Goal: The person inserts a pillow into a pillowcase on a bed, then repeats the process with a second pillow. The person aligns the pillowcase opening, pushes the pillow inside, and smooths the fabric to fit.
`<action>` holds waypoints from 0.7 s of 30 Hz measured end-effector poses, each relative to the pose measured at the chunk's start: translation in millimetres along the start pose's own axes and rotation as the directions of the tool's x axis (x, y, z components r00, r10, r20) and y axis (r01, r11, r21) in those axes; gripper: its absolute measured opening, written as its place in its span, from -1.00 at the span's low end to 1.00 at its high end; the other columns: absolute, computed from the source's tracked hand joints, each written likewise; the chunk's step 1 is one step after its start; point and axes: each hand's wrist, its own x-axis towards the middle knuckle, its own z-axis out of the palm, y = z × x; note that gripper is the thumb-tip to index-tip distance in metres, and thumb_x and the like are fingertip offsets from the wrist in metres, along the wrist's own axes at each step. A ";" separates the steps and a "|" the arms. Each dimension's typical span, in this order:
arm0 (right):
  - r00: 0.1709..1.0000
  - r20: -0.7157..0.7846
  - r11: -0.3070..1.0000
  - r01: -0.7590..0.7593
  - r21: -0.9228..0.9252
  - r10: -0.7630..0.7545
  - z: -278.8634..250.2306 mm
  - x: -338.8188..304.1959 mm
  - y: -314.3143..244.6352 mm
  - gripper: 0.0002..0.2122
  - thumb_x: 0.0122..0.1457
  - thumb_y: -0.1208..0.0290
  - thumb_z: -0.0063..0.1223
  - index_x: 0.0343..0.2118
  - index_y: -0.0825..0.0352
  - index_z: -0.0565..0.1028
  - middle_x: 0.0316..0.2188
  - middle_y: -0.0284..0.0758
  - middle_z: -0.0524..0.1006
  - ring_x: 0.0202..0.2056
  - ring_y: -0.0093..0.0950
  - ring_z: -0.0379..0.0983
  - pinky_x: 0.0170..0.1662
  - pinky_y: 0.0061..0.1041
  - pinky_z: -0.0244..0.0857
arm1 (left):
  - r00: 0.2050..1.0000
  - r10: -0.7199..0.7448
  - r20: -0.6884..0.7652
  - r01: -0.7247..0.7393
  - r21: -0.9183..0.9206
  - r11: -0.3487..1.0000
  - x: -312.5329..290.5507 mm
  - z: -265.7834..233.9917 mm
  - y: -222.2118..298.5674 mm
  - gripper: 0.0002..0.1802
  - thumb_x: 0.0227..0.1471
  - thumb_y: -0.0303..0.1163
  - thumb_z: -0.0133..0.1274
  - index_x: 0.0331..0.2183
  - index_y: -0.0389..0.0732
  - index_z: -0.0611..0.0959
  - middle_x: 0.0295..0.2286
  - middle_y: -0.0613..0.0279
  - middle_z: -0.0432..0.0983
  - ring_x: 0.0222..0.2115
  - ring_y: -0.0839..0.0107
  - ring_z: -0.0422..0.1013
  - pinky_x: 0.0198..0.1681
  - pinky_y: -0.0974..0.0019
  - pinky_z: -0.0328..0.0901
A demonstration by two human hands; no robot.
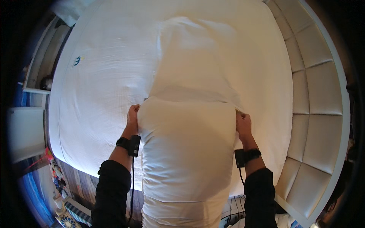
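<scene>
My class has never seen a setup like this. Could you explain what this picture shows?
There is no robot here, just a person's two bare hands. The picture comes from a wide fisheye camera on the person's head, looking down, so straight edges bend toward the rim. The left hand and right hand hold a plump white pillow by its sides, near the far end; some fingers are hidden. Loose white cloth lies beyond it on the white-covered bed. A padded headboard stands along the right. Each wrist has a black box strapped on, with a cable; what it does, the picture cannot tell.
</scene>
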 end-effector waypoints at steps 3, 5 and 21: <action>0.975 -0.121 0.955 0.153 -0.255 -0.188 -12.6 -26.8 -32.8 -0.45 0.18 0.16 0.14 0.03 0.59 0.36 -0.01 0.01 0.44 -0.08 -0.24 0.45 -0.07 -0.31 0.39 | 0.985 -0.147 0.092 0.169 -0.327 0.930 -16.8 6.2 8.5 -0.56 0.31 -0.23 -0.27 -0.16 -0.25 0.66 -0.31 0.17 0.66 -0.34 0.32 0.58 -0.17 0.25 0.49; 0.918 0.014 0.901 0.392 -0.186 -0.396 -9.5 -53.7 -68.4 -0.47 0.17 0.19 0.18 0.02 0.57 0.38 -0.02 0.01 0.44 -0.03 -0.20 0.42 -0.04 -0.29 0.38 | 0.914 -0.124 0.385 0.313 -0.480 0.820 -34.9 12.5 19.7 -0.56 0.34 -0.26 -0.28 -0.09 -0.29 0.64 -0.25 0.17 0.66 -0.27 0.35 0.58 -0.11 0.28 0.49; 0.507 0.706 0.389 0.856 -0.341 -0.494 143.1 -172.1 -196.2 -0.46 0.08 0.09 0.16 0.07 0.35 0.47 -0.10 -0.12 0.58 -0.02 -0.14 0.48 0.12 -0.10 0.22 | 0.981 0.092 -0.172 -0.093 0.001 0.996 -64.1 52.4 32.4 -0.72 0.12 -0.29 0.28 -0.31 -0.24 0.55 -0.42 0.28 0.53 -0.46 0.57 0.42 -0.40 0.42 0.38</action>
